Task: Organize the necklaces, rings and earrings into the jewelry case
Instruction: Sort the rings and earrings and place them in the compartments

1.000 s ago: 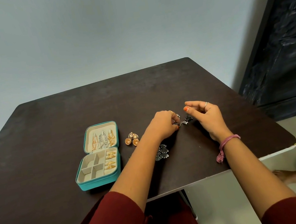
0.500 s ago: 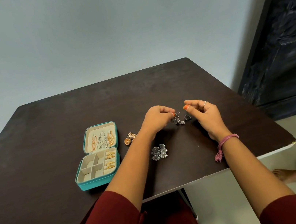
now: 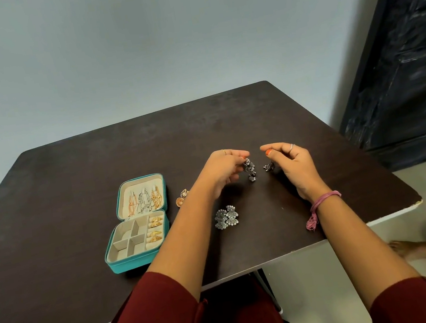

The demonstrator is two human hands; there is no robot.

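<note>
At table's left, teal jewelry case (image 3: 142, 260) lies open on dark table (image 3: 48, 213). Lid upright-ish at back, necklaces (image 3: 144, 200) hung inside it, gold and silver chains. Tray in front: gold rings (image 3: 155, 228) seated in the right-hand slots; the square compartments to their left look bare. Just right of the case, small gold earrings (image 3: 181, 198), partly hidden behind the left forearm. Nearer the table's front edge, between the two forearms, a pair of fan-shaped silver earrings (image 3: 226, 216) lies flat, the two touching.

Centre: left hand (image 3: 221, 171) raised off the table, fingertips pinching the top of a dark dangling earring (image 3: 250, 170), which hangs clear of the surface. Right hand (image 3: 288, 162) close beside, fingers curled, thumb and forefinger drawn together; a second dark earring (image 3: 269, 166) sits at its fingers. Cannot tell whether it is pinched or only lying just under them. Pink thread band on right wrist.

Judgement: necklaces and rings look done; step in hand is the earrings, this dark pair being taken up, possibly being separated or matched. Next move calls for carrying both leftward over the silver pair and setting them into one bare compartment without snagging the dangles on the dividers. Gold and silver pairs remain to follow.
</note>
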